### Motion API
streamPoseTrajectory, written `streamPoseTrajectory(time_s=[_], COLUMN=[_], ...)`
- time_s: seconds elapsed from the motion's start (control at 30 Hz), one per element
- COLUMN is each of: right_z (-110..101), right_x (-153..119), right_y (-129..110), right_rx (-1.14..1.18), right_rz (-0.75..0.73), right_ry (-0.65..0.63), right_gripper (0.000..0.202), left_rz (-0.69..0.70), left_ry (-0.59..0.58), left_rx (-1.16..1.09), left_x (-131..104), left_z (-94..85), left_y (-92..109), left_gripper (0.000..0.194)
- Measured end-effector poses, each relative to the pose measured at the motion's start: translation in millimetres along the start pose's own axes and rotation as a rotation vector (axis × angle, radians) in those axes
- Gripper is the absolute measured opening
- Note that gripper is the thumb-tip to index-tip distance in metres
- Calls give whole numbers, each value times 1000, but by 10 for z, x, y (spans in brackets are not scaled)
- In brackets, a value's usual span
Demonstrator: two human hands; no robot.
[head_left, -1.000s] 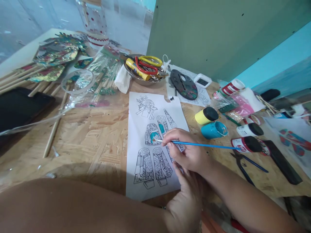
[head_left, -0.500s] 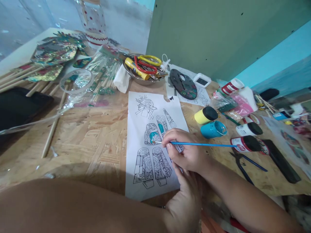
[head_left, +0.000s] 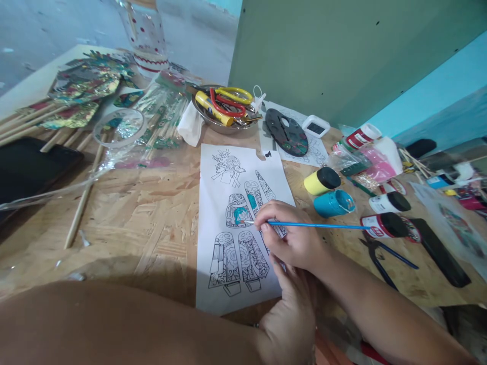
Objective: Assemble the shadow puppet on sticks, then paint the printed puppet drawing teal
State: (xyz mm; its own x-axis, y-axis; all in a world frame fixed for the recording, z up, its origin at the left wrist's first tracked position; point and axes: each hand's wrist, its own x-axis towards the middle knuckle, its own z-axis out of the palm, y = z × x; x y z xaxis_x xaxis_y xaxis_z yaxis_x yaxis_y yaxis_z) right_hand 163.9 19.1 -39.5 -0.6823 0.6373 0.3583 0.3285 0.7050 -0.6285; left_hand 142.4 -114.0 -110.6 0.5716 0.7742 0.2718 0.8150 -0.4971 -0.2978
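Observation:
My right hand (head_left: 291,235) pinches a thin blue paintbrush (head_left: 319,225), its tip touching a printed line drawing on a white sheet (head_left: 213,203). Turquoise paint covers part of the rounded piece under the tip and a patch of the long piece beside it. My left hand (head_left: 291,314) reaches across from the left and rests at the sheet's lower right edge, below my right hand. Its thumb is stretched out; the other fingers are mostly hidden. Right of the sheet stand an uncapped turquoise paint jar (head_left: 331,204) and a yellow paint jar (head_left: 321,181) with a black lid.
Behind the sheet are a metal bowl (head_left: 224,126) with scissors and a dark palette (head_left: 286,133). Pliers (head_left: 380,258), a black case (head_left: 441,253) and a red-labelled jar (head_left: 384,224) lie right. Wooden sticks (head_left: 85,203), clear tape (head_left: 119,128) and a dark tablet-like object (head_left: 34,172) are left.
The brush tip has shifted very slightly on the turquoise area. Both hands stay almost in place, and the other objects have not moved.

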Motion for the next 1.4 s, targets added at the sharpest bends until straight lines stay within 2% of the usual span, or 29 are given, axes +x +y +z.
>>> streamPoseTrajectory(time_s=[0.23,0.43,0.73,0.97,1.27,1.4], right_z=[-6,-8,-14,-12,-17,-17], right_x=[6,9,10,14,17,9], right_y=[-23,-11,-15,-10,-32,-28], right_rx=[41,26,43,35,71,64], right_rz=[-26,-26,-34,-34,-57,-51], right_ry=[29,-18,19,-24,45,15], right_gripper=[14,14,13,14,14,14], left_rz=[-5,-3,-5,12,2,-14], left_ry=[-38,-39,-47,-53,-62,-70], left_rx=[-39,-31,-19,-17,-60,-79], left_x=[-5,-10,-12,-18,1,-17], left_z=[-28,-14,-41,-38,-49,-70], left_y=[15,31,-5,-9,10,-66], left_gripper=[56,53,53,52,52,49])
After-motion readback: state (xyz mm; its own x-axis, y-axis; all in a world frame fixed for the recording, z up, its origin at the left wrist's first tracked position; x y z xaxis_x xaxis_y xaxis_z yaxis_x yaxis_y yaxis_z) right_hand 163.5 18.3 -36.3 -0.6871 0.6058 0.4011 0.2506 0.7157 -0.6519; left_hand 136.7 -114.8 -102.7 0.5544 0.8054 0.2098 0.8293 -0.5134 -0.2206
